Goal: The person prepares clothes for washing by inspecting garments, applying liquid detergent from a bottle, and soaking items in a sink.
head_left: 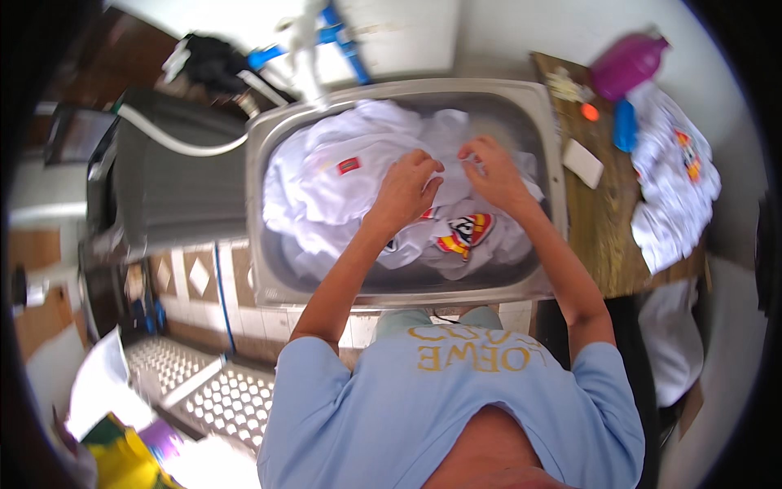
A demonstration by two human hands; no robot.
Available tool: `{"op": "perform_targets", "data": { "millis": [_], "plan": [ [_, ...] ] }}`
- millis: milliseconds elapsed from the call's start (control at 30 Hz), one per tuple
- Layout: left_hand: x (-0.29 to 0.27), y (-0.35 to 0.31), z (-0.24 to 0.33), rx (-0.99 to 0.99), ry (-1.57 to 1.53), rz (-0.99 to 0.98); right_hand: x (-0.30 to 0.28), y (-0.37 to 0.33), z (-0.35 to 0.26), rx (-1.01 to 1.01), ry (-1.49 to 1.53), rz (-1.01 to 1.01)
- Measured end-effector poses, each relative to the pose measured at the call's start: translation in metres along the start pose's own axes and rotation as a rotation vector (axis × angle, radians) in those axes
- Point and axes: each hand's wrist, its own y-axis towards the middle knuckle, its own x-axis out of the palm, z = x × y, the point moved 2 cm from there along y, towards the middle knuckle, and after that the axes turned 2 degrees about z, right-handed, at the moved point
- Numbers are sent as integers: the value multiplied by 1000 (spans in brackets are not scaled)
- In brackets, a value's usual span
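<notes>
White shirts (pixel 326 183) lie heaped and wet in a metal sink (pixel 399 297). My left hand (pixel 410 187) is over the middle of the heap, its fingers loosely curved and the thumb apart from them. Just right of it, my right hand (pixel 495 173) hangs palm inward with bent, parted fingers, near the white cloth. No fabric shows clearly gripped in either hand. A small red label (pixel 349 166) shows on the cloth left of my hands. Below them, toward me, a red, yellow and black printed emblem (pixel 466 234) faces up on a shirt.
A faucet (pixel 305 61) with blue fittings stands behind the sink. On the right, a wooden board (pixel 599 236) bears a white block (pixel 583 164), an orange cap (pixel 590 112), a blue item (pixel 625 126), a purple bottle (pixel 627 65) and another white shirt (pixel 676 179). A pale hose (pixel 175 145) crosses the dark surface leftward.
</notes>
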Motion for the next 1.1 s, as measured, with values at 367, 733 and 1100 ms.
{"op": "perform_targets", "data": {
  "millis": [367,733,1100],
  "plan": [
    [-109,-97,-132,-571,22,458,129,101,-66,-428,141,-94],
    [-99,-107,-140,-526,-294,583,162,108,-71,-196,7,-238],
    [-104,-98,-135,-500,-204,512,158,99,-70,-250,189,-128]
  ]
}}
